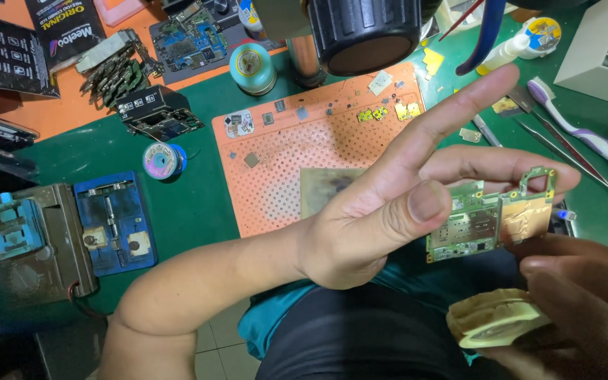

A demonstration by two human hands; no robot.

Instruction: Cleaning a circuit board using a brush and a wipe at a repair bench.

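My left hand (pixel 395 204) holds a small green phone circuit board (pixel 490 214) between thumb and middle fingers, index finger stretched out toward the upper right. The board has a gold-brown taped patch on its right half. My right hand (pixel 571 295) sits low at the right, just under the board, gripping a roll of yellowish tape (pixel 494 320); its fingertips reach up close to the board's lower right edge.
An orange perforated work mat (pixel 283 162) with small chips lies on the green bench. A blue board holder (pixel 117 222), a solder wire spool (pixel 162 160), a round tin (pixel 252 67), tweezers (pixel 564 151), a toothbrush (pixel 585 134) and a microscope lens (pixel 364 35) surround it.
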